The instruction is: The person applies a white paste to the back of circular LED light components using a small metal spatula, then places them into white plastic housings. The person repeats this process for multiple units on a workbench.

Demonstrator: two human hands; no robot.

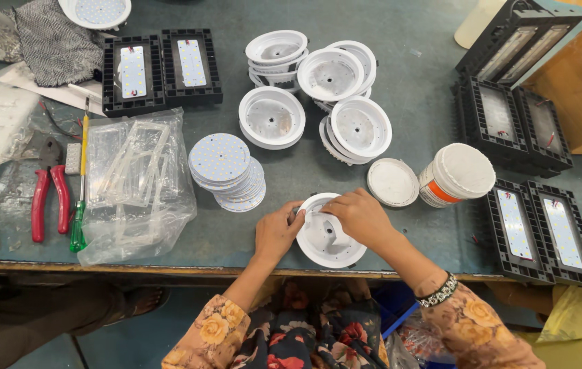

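Observation:
A round white lamp housing [323, 240] lies open side up at the table's front edge. My left hand [276, 230] grips its left rim with the fingers curled. Over its upper rim rests my right hand [361, 216], fingers closed on the edge and reaching inside. A stack of round white LED discs [227, 169] lies just up and left of my left hand. A white lid [392, 182] and a white tub with an orange band [456, 175] stand to the upper right of my right hand.
Several empty white housings [318, 96] are piled at the table's middle back. Black rectangular LED lamps sit at back left [161, 68] and along the right [540, 229]. A clear plastic bag [137, 184], red pliers [48, 195] and a green-handled screwdriver [79, 198] lie at left.

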